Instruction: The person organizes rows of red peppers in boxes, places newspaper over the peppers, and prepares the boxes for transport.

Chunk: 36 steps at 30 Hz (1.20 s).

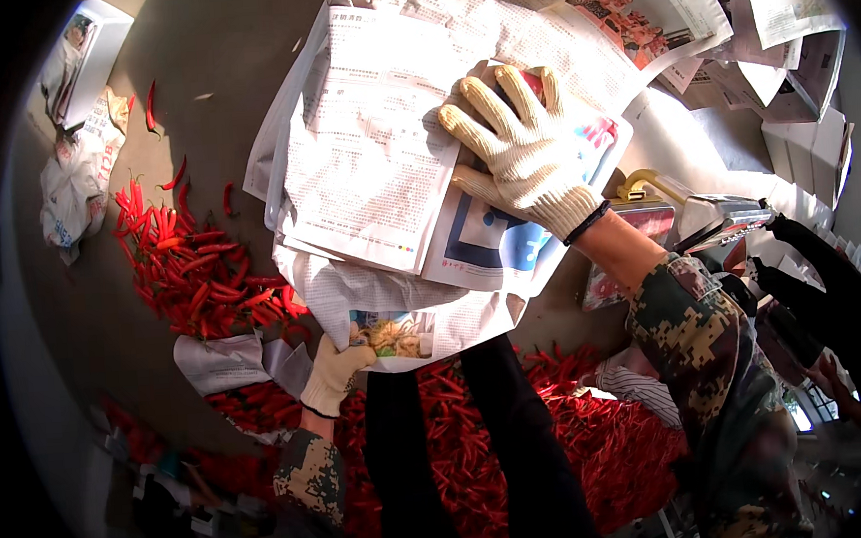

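Flatly, newspaper (374,144) beneath wide-splayed right grip (524,155), its near-left corner within closed left grip (333,378).

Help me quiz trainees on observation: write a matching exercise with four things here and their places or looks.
Column one
1) right hand
2) left hand
3) white bag
4) sleeves

Column two
A) camouflage-patterned
B) at the lower edge of the newspapers
C) toward the picture's left, near loose red peppers
D) spread across the newspapers' top

Pairs: 1-D, 2-B, 3-C, 4-A
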{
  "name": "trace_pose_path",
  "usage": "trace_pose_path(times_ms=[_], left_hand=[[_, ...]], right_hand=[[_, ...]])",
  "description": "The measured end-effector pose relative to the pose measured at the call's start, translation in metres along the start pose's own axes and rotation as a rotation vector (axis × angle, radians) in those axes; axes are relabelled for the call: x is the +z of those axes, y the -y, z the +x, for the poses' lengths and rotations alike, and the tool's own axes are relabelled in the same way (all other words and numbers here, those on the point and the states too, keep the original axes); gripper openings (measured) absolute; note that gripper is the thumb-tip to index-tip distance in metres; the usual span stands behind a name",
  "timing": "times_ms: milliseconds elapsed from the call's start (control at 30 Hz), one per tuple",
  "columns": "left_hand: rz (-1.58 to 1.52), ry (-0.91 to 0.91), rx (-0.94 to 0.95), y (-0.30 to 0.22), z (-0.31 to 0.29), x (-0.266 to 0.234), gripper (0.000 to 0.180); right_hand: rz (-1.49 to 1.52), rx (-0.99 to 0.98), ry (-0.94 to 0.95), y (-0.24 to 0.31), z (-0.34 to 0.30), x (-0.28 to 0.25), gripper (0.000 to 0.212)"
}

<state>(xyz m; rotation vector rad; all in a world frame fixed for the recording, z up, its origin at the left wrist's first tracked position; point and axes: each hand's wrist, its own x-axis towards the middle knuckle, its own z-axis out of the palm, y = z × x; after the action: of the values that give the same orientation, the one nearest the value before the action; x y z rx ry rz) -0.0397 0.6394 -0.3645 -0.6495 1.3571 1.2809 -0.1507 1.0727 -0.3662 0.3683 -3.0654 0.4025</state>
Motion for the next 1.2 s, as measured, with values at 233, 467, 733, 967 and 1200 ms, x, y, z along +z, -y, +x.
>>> trace_pose_path(times_ms=[233,467,733,967,1200], left_hand=[[0.037,0.203,0.042,-0.128,-0.065,0.043,0.046],[-0.564,0.204,0.052,-0.025,-0.061,-0.032,0.039],[-1.016,-0.246,0.003,0.023,0.018,-0.069,0.031],[-0.202,-0.092,-0.027,-0.049,0.006,-0.002,0.03],[-0.099,-0.008,0.017,-0.108,-0.049,-0.081,0.034]], right_hand=[[0.05,0.007,0.006,0.015,0.006,0.003,0.066],[0.058,0.026,0.015,0.008,0.005,0.0,0.068],[0.011,-0.017,0.04,0.01,-0.004,0.006,0.068],[-0.149,0.008,0.153,-0.011,-0.021,0.0,0.073],[-0.058,-0.002,0.081,0.018,0.003,0.009,0.071]])
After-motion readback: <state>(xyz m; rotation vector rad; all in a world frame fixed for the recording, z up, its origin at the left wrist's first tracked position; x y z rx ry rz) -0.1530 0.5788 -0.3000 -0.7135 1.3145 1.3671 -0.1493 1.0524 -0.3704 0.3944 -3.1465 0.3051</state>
